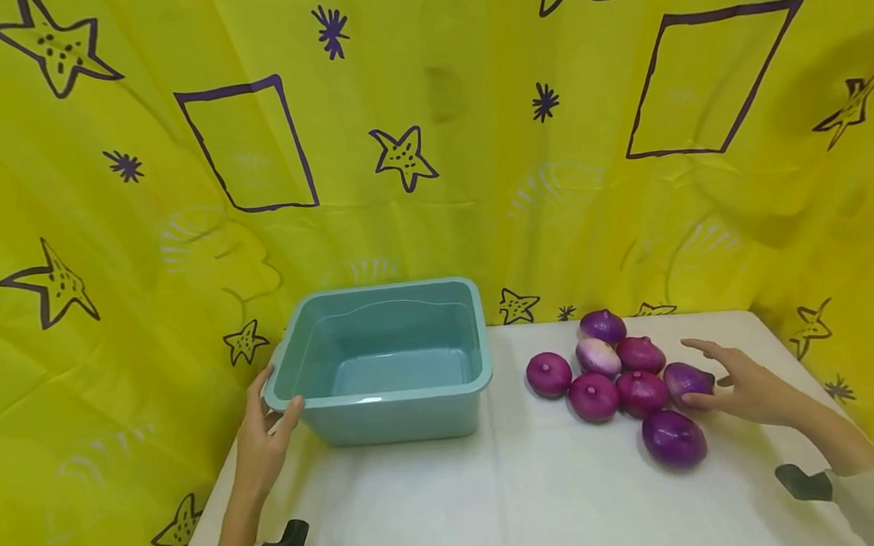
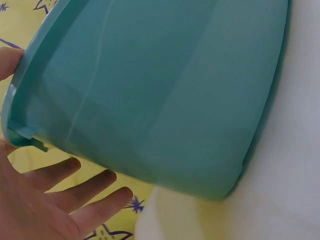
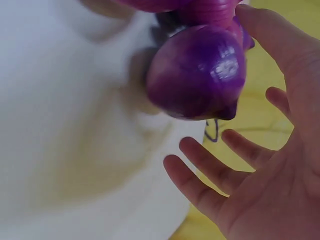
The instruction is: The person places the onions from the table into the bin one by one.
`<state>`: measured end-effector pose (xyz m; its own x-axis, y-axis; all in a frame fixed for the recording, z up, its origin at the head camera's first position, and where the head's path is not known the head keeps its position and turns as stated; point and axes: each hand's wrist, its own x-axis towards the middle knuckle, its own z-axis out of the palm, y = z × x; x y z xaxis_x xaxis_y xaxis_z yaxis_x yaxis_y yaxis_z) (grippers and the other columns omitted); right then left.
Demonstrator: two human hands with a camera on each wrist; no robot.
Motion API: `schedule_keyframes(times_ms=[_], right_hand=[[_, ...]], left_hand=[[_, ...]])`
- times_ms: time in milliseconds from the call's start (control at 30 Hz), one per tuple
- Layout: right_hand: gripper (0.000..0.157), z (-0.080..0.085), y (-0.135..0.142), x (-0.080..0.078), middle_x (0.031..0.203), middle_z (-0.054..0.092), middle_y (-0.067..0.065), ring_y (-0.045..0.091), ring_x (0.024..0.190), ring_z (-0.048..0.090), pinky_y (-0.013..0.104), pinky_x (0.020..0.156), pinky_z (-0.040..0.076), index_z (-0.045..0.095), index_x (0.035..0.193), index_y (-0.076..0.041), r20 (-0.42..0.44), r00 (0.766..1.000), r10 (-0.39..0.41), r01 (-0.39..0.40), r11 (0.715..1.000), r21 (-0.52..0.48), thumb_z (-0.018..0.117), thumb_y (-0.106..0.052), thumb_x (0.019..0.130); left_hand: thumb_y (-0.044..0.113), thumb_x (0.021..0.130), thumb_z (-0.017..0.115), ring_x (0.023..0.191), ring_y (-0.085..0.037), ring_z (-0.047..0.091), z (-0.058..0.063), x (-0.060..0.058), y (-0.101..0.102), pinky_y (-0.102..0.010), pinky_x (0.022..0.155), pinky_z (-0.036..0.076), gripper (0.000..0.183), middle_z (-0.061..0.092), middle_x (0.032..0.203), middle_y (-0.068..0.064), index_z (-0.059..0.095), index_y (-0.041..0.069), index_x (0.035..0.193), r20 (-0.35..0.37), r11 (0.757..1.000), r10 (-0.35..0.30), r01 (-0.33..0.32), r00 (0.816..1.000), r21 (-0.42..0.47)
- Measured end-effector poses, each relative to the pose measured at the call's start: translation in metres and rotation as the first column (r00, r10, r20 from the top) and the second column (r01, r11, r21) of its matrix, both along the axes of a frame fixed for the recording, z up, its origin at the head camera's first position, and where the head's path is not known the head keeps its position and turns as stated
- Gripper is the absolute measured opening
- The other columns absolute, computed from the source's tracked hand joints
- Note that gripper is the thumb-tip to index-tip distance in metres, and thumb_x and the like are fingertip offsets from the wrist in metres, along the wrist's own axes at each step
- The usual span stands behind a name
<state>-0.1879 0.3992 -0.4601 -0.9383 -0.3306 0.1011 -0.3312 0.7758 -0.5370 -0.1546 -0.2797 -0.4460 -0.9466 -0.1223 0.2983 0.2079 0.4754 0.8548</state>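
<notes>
A teal plastic basin (image 1: 393,418) stands on the white table, with nothing inside it. My left hand (image 1: 263,451) spans its front left corner, thumb and index finger at the rim. In the left wrist view, the other fingers (image 2: 100,207) stretch loosely beside the basin wall (image 2: 165,100). To the right lies a group of several purple onions (image 1: 593,397), one of them paler. My right hand (image 1: 752,387) is spread around the right side of a purple onion (image 1: 688,384), thumb overlapping it. From the right wrist, a dark purple onion (image 3: 200,75) shows in front of the spread fingers.
The white table (image 1: 451,506) carries the basin and onions. A yellow curtain (image 1: 465,238) with purple drawings hangs close behind and along both sides. One purple onion (image 1: 674,440) lies nearest the front of the group.
</notes>
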Motion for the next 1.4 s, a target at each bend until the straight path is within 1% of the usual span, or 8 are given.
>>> schedule_keyframes(times_ms=[100,167,333,467,700,967,1200,1400], right_hand=[[0.085,-0.007,0.004,0.001,0.129,0.052,0.041,0.036,0.091,0.072,0.039,0.075,0.059,0.030,0.153,0.001,0.100,0.995,-0.025,0.027,0.999,-0.020,0.081,-0.025,0.089],[0.083,-0.011,0.007,0.002,0.127,0.054,0.041,0.028,0.086,0.074,0.031,0.072,0.057,0.028,0.153,0.000,0.149,0.988,-0.030,0.038,0.998,-0.056,0.078,-0.023,0.091],[0.076,-0.019,0.010,0.004,0.128,0.049,0.048,0.029,0.086,0.074,0.032,0.067,0.058,0.028,0.151,0.002,0.225,0.974,-0.007,0.045,0.985,-0.165,0.074,-0.017,0.094],[0.074,-0.021,0.011,0.005,0.128,0.051,0.046,0.031,0.090,0.073,0.032,0.068,0.058,0.030,0.150,0.002,0.247,0.969,-0.017,0.058,0.985,-0.160,0.074,-0.019,0.095],[0.072,-0.023,0.012,0.005,0.128,0.050,0.046,0.032,0.091,0.072,0.033,0.067,0.058,0.030,0.149,0.003,0.257,0.966,-0.019,0.062,0.985,-0.162,0.073,-0.018,0.096],[0.071,-0.025,0.015,0.003,0.128,0.052,0.046,0.023,0.088,0.073,0.032,0.068,0.058,0.033,0.149,0.003,0.246,0.969,-0.038,0.079,0.984,-0.159,0.074,-0.017,0.095],[0.071,-0.004,0.014,-0.001,0.127,0.052,0.046,0.030,0.089,0.073,0.031,0.067,0.058,0.037,0.147,0.003,0.191,0.979,-0.070,0.093,0.989,-0.119,0.077,-0.018,0.093],[0.070,0.028,0.002,-0.015,0.128,0.054,0.039,0.042,0.095,0.070,0.028,0.067,0.058,0.041,0.147,0.001,0.114,0.991,-0.066,0.079,0.990,-0.117,0.078,-0.020,0.092]], left_hand=[[0.015,0.107,0.054,0.138,-0.053,0.041,-0.004,0.000,0.002,-0.017,0.091,0.051,0.069,0.026,0.162,-0.025,0.016,0.013,0.164,-0.036,0.995,-0.037,0.040,0.999,0.094],[0.012,0.107,0.052,0.139,-0.056,0.037,-0.006,-0.001,0.003,-0.010,0.087,0.048,0.068,0.022,0.162,-0.026,0.014,0.011,0.163,-0.055,0.986,-0.062,0.069,0.997,0.149],[0.008,0.107,0.050,0.140,-0.054,0.035,-0.010,-0.006,0.006,-0.010,0.088,0.048,0.067,0.021,0.163,-0.024,0.014,0.010,0.163,-0.085,0.973,-0.072,0.089,0.994,0.215],[0.006,0.106,0.051,0.138,-0.050,0.038,-0.012,-0.011,0.012,-0.010,0.090,0.048,0.067,0.024,0.162,-0.021,0.016,0.010,0.163,-0.107,0.967,-0.060,0.084,0.993,0.242],[0.008,0.105,0.055,0.139,-0.047,0.042,-0.020,-0.017,0.021,-0.009,0.095,0.043,0.064,0.033,0.161,-0.015,0.024,0.008,0.161,-0.155,0.976,0.025,0.009,0.988,0.216],[0.013,0.106,0.055,0.141,-0.048,0.041,-0.025,-0.016,0.027,-0.009,0.093,0.044,0.063,0.031,0.163,-0.012,0.025,0.017,0.162,-0.132,0.966,0.052,-0.016,0.990,0.259],[0.013,0.106,0.056,0.137,-0.048,0.044,-0.026,-0.016,0.026,-0.010,0.090,0.048,0.062,0.033,0.161,-0.017,0.027,0.018,0.160,-0.100,0.959,0.000,0.028,0.995,0.283],[0.014,0.106,0.056,0.139,-0.048,0.044,-0.026,-0.016,0.022,-0.008,0.089,0.047,0.059,0.032,0.162,-0.017,0.029,0.018,0.158,-0.081,0.963,0.021,0.001,0.997,0.268]])
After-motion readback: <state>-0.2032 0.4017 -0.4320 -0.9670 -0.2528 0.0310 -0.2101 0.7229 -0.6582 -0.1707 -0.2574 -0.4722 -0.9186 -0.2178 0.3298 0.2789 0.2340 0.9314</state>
